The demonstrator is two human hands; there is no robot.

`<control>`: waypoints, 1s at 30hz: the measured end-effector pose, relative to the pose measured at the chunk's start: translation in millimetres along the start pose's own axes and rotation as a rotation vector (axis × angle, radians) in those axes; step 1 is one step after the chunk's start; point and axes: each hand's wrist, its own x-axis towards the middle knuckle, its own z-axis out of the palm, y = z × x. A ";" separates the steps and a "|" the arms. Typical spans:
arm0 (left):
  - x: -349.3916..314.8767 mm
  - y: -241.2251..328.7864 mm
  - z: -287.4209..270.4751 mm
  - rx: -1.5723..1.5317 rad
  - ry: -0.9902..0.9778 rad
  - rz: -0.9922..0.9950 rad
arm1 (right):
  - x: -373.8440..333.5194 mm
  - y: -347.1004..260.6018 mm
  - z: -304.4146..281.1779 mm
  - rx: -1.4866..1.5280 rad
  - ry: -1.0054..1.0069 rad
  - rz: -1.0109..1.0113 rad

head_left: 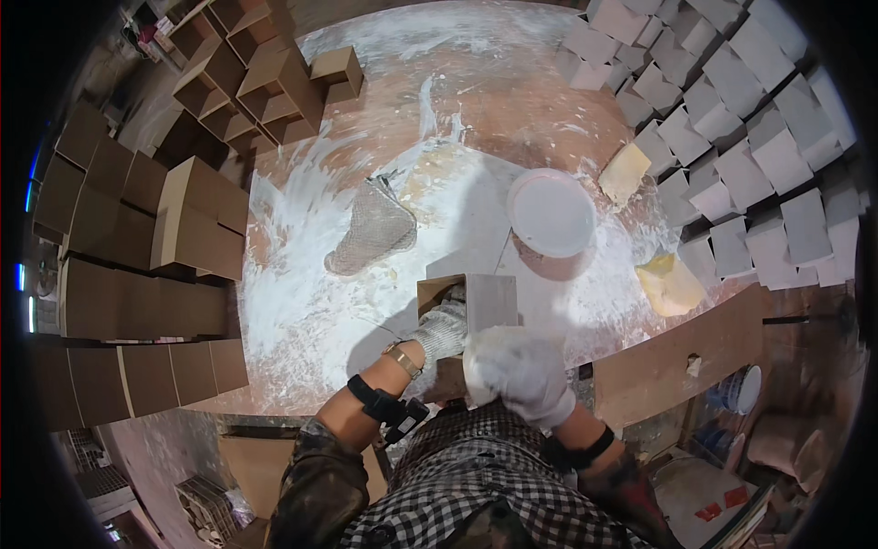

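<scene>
At the table's near edge, a cardboard box (492, 300) lies with its open side to the left and whitened faces on top and right. My left hand (444, 331), in a grey knit glove, reaches into the opening and holds the box from within; its fingertips are hidden inside. My right hand (529, 371), in a white-smeared glove, is curled over the box's near right part. Under its fingers shows a pale, whitish pad (477, 366), pressed to the box; its kind is unclear. Beyond the box stands a round tub (551, 212) of white stuff.
Brown open boxes (206, 220) are stacked on the left, with more (274, 87) at the far left. White-coated boxes (732, 137) rise in rows on the right. Two yellowish sponges (626, 174) (669, 284) and a grey mesh cloth (373, 227) lie on the white-smeared table (293, 311).
</scene>
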 end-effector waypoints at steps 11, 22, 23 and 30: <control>28.0 -70.7 75.2 -0.161 0.375 0.258 | 3.2 14.5 25.2 0.154 0.214 -0.038; -1.6 5.3 -5.6 0.197 0.176 0.185 | 17.6 90.9 12.5 0.028 0.313 0.225; -3.5 7.2 -7.8 0.174 0.145 0.167 | 8.6 92.0 14.0 0.064 0.319 0.193; -4.9 -26.8 19.5 0.164 0.278 0.213 | -54.7 -13.2 -2.0 0.078 0.163 0.195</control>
